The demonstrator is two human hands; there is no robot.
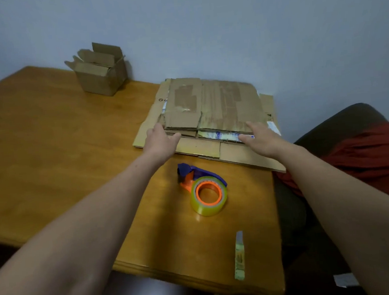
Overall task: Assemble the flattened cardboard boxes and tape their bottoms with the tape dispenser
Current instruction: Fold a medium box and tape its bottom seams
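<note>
Head view: table [50, 134], wood, against a pale wall [203, 20]. Stack of flat boxes [220, 99] lies at the far right of the table, smaller sheets on top of a larger one, old tape strips on the top sheets. Left hand [159, 141] is at the stack's near-left corner, fingers extended and apart, thumb out toward the right over the lower sheet, gripping nothing. Motion blur, so contact with the top sheets is unclear. Right hand [261, 140] is at the near-right edge of the stack, fingers straight and spread, lying over the printed edge there, not curled round anything. Tape dispenser [203, 188], blue and orange with a clear roll, lies on the table just in front of the stack, between the two forearms, untouched. Assembled box [102, 72], flaps open at the top, stands far left by the wall, well apart from the stack. Small pale green cutter [239, 257] lies near the table's front edge. Dark chair [339, 123] with red cloth [369, 158] at right.
</note>
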